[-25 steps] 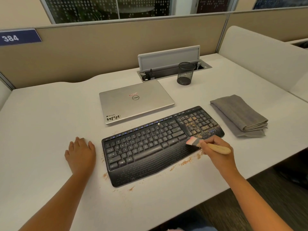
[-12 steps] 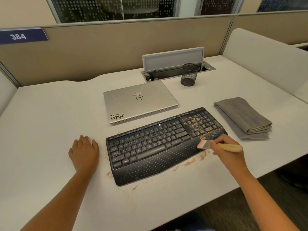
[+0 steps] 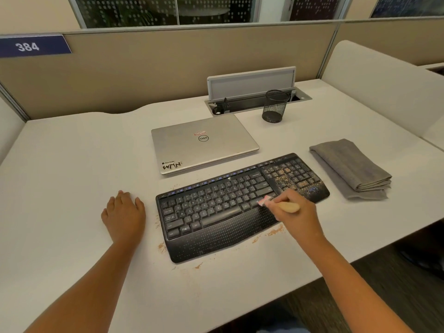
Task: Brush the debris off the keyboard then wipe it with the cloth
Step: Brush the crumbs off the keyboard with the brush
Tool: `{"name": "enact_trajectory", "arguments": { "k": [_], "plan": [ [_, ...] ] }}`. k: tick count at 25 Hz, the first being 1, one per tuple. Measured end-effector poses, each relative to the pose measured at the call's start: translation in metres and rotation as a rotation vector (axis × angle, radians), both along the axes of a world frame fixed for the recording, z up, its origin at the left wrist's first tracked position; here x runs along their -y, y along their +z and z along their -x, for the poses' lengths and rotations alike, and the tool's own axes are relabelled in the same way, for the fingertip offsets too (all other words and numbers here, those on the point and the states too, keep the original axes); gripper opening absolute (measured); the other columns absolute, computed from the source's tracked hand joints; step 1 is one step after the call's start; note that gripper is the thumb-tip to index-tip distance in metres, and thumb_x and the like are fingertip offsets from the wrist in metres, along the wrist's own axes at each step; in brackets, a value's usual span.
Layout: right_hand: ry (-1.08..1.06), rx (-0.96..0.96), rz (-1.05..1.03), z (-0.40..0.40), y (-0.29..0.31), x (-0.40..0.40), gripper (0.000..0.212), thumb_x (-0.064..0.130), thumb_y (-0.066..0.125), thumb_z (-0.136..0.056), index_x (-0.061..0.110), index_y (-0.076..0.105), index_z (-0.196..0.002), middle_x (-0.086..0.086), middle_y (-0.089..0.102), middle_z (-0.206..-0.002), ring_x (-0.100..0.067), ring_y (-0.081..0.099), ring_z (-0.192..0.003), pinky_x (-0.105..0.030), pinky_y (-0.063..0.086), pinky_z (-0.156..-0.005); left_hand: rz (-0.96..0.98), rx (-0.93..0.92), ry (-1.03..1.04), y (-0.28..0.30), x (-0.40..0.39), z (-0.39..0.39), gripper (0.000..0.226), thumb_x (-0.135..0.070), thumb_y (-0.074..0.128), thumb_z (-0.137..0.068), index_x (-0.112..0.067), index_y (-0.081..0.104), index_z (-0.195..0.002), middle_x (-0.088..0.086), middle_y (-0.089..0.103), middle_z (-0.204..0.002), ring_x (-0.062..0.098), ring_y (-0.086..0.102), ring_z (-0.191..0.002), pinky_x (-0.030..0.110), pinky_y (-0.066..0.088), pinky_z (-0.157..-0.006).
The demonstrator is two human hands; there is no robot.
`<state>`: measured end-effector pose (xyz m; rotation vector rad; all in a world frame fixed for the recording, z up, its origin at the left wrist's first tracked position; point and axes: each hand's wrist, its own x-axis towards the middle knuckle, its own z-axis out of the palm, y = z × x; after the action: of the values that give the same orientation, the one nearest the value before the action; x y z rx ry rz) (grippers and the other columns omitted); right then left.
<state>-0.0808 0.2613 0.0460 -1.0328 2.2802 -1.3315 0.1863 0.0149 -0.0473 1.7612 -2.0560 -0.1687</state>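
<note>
A black keyboard (image 3: 216, 212) lies in front of me on the white desk (image 3: 72, 164). Brown debris (image 3: 293, 179) speckles its number pad at the right end, and more crumbs lie on the desk along its front edge. My right hand (image 3: 298, 212) grips a small wooden-handled brush (image 3: 286, 206); its pale bristles touch the keys just left of the number pad. My left hand (image 3: 125, 215) rests flat on the desk, just left of the keyboard, holding nothing. A folded grey cloth (image 3: 348, 167) sits to the right of the keyboard.
A shut silver laptop (image 3: 204, 143) lies behind the keyboard. A black mesh pen cup (image 3: 275, 106) stands by an open cable hatch (image 3: 252, 92) at the back. Beige partitions wall the desk behind and on the right. The desk's front edge runs under my right forearm.
My right hand has moved the brush leftwards, from the keyboard's front right corner up onto the keys beside the number pad. The left hand has stayed flat on the desk.
</note>
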Motion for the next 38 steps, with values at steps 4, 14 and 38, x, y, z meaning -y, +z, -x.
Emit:
{"name": "enact_trajectory", "arguments": {
  "k": [4,14,38],
  "plan": [
    [0.245,-0.083,0.036,-0.042,-0.009,0.010,0.024,0.024,0.074,-0.079,0.009,0.057,-0.070,0.000,0.064,-0.067,-0.013,0.059,-0.059,-0.019,0.049,-0.050,-0.005,-0.029,-0.001,0.000,0.001,0.001,0.041,-0.019,0.045,-0.094,0.006,0.049,-0.127,0.025,0.050,-0.133,0.043,0.038,-0.129,0.055,0.026,-0.104],
    [0.169,0.070,-0.105,-0.016,0.021,0.035,0.006,0.029,0.066,-0.085,0.024,0.066,-0.083,0.005,0.068,-0.079,-0.015,0.066,-0.071,-0.022,0.056,-0.059,-0.026,-0.043,0.016,0.002,0.003,0.000,0.041,-0.021,0.043,-0.094,0.005,0.048,-0.126,0.024,0.053,-0.130,0.040,0.038,-0.130,0.054,0.027,-0.105],
    [0.344,-0.041,-0.566,0.000,0.044,0.069,0.026,0.029,0.058,-0.092,0.008,0.073,-0.087,-0.003,0.073,-0.073,-0.017,0.070,-0.073,-0.030,0.056,-0.081,0.010,0.041,0.023,0.001,-0.001,0.006,0.041,-0.018,0.045,-0.094,0.010,0.050,-0.123,0.030,0.053,-0.127,0.047,0.044,-0.123,0.060,0.033,-0.098]
  ]
}}
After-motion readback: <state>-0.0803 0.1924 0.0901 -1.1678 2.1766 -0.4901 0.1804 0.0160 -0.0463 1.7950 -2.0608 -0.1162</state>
